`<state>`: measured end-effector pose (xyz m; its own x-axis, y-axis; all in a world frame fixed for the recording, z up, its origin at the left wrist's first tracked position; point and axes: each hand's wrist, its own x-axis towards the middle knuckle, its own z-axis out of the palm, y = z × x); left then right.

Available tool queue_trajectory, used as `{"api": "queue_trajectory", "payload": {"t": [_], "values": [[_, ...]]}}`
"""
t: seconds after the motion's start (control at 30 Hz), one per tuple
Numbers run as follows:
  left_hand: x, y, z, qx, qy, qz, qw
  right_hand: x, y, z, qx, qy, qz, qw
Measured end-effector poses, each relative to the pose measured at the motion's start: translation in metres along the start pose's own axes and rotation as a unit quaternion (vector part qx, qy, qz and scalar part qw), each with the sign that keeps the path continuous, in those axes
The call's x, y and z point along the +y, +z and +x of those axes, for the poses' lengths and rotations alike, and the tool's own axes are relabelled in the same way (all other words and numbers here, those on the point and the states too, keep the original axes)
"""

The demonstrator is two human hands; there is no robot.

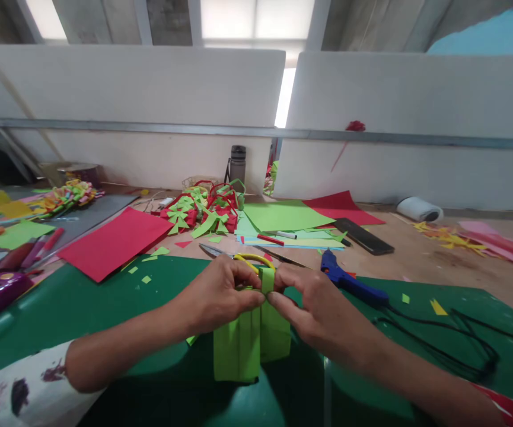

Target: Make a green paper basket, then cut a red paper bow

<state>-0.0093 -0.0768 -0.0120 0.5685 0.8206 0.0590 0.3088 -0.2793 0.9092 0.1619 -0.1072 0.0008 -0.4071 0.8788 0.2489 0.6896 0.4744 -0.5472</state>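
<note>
A small light-green folded paper bag (237,347) stands upright on the green mat in front of me. At its top edge is a light-green paper strip (267,279), bent over. My left hand (220,293) pinches the strip and the bag's rim from the left, thumb tip forward. From the right, my right hand (303,296) pinches the same strip, its thumb close to the left one. Just behind my fingers lie scissors (254,259) with yellow handles, partly hidden. A blue glue gun (354,281) rests to the right of my right hand.
The green cutting mat (149,314) carries small paper scraps and the glue gun's black cord (443,332). Behind are red paper (116,240), green sheets (283,214), red-and-green paper bags (207,210), a phone (363,235), a bottle (238,165) and a white roll (418,209).
</note>
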Motion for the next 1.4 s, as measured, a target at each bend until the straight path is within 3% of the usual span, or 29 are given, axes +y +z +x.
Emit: {"api": "queue_trajectory", "payload": {"t": [0.3,0.53,0.6,0.77,0.97,1.2,1.3,1.4], "values": [[-0.005,-0.002,0.001,0.013,0.018,-0.051,0.998,0.005,0.000,0.004,-0.037,0.060,0.115,0.991],[-0.002,-0.005,-0.002,0.026,0.008,-0.113,0.993,0.025,0.003,0.010,-0.055,0.082,0.314,0.944],[-0.002,-0.007,-0.002,0.037,-0.010,-0.105,0.994,0.026,0.001,0.010,-0.034,0.088,0.345,0.934],[-0.008,-0.012,0.001,0.057,-0.067,-0.109,0.990,0.019,-0.006,0.010,0.112,0.057,0.317,0.940],[-0.010,-0.009,0.004,0.069,-0.083,-0.140,0.984,0.022,-0.002,0.010,0.091,0.042,0.298,0.949],[-0.003,-0.008,0.009,0.074,-0.102,-0.103,0.987,0.028,0.003,0.015,0.084,0.050,0.247,0.964],[-0.001,-0.006,0.010,0.070,-0.092,-0.114,0.987,0.021,0.005,0.016,0.036,0.078,0.242,0.966],[-0.001,-0.004,0.010,0.057,-0.062,-0.117,0.990,0.015,0.008,0.014,0.036,0.095,0.216,0.971]]}}
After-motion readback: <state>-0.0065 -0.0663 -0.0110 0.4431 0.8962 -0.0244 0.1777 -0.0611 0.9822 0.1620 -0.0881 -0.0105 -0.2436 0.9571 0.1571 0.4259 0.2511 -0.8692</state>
